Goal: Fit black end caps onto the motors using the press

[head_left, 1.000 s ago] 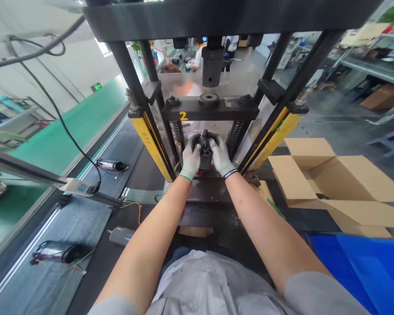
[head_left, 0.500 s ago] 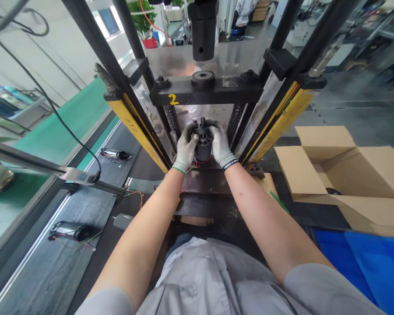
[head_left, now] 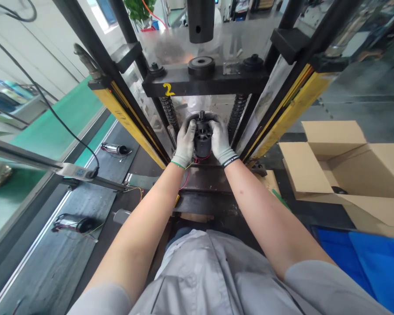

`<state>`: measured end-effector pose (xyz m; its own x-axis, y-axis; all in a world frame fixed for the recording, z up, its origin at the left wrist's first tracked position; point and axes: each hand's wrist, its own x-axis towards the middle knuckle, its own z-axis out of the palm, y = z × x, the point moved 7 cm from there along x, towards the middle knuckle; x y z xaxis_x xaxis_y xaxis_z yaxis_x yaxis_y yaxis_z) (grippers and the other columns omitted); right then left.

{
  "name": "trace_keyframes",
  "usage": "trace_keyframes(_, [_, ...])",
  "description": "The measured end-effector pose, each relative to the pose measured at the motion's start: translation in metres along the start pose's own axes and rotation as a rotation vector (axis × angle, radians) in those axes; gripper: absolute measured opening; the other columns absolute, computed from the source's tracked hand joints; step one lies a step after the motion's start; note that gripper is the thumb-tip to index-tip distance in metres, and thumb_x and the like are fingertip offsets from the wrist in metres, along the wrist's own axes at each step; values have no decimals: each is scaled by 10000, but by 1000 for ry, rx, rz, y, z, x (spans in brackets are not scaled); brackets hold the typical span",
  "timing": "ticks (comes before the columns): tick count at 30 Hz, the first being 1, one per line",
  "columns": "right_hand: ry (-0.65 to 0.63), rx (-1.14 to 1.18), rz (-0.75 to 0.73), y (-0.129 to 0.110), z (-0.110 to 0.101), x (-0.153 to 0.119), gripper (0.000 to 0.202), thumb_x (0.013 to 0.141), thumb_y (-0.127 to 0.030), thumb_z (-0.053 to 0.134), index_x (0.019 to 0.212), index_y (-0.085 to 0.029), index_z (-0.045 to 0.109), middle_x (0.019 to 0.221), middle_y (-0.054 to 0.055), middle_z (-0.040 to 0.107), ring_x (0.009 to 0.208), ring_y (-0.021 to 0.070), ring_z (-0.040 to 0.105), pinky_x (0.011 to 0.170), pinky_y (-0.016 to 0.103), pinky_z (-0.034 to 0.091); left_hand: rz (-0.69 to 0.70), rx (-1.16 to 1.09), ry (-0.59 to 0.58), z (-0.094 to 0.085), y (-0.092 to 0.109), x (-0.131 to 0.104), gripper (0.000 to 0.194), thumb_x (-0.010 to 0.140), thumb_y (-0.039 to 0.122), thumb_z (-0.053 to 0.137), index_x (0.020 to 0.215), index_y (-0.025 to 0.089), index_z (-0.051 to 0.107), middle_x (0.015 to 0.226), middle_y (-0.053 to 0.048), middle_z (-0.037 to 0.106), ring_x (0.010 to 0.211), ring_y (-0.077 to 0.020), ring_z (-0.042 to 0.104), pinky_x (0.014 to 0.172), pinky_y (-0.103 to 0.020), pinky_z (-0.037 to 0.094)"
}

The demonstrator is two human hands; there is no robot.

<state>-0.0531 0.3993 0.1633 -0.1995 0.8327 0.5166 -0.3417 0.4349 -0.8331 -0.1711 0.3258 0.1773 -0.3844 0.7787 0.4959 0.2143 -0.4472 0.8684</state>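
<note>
The left hand (head_left: 185, 142), in a pale knit glove with darkened fingertips, has shifted its grip: half a second ago its thumb pointed inward across the slotted part of the black motor-like cylinder (head_left: 202, 149), and now that thumb stands upright against the upper section. The cylinder stays upright near the middle, below the press's crossbar, its thin shaft (head_left: 202, 115) pointing up. The right hand (head_left: 220, 140), gloved alike, remains curled around the other side. Both hands grip the cylinder, so the change looks like a readjusted hold rather than a release.

At far left runs a smooth green surface (head_left: 82, 100); nearer, a scuffed grey belt (head_left: 75, 262) carries two shiny silver cylinders with black ends (head_left: 114, 148) (head_left: 72, 223). A yellow-faced upright guard (head_left: 131, 122) follows, then a dark coiled spring (head_left: 170, 113) under the left end of the heavy black metal crossbar (head_left: 187, 86), marked with a yellow 2. A round black ram (head_left: 201, 24) hangs above it. A second coiled spring (head_left: 238, 112) and yellow-faced guard (head_left: 292, 116) stand to the right. Further right sit an open brown cardboard box (head_left: 331, 133) and, nearer, a smooth blue sheet (head_left: 374, 262).
</note>
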Motion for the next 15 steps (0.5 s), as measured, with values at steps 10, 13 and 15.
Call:
trace_keyframes(10, [9, -34, -31, 0, 2, 0, 338, 1037, -466, 425, 1043, -247, 682, 1155, 46, 723, 1173, 229, 639, 1140, 413, 496, -8, -25, 28, 2, 1, -2, 575, 972, 705, 570, 1250, 215, 688, 1355, -90, 739, 1331, -253, 651, 1206, -381, 469])
trace_keyframes(13, [37, -36, -39, 0, 1, -2, 321, 1040, -477, 451, 1058, -251, 678, 1160, 49, 719, 1168, 230, 644, 1150, 421, 488, -7, -37, 28, 1, 1, -1, 565, 970, 698, 579, 1248, 218, 692, 1342, -93, 744, 1318, -258, 658, 1201, -392, 473])
trace_keyframes(15, [44, -55, -51, -1, 0, -4, 310, 1046, -484, 466, 1076, -257, 676, 1179, 50, 713, 1189, 234, 637, 1177, 436, 466, 3, -36, 25, 1, 1, 0, 555, 971, 689, 586, 1242, 218, 697, 1333, -92, 745, 1314, -264, 659, 1205, -401, 467])
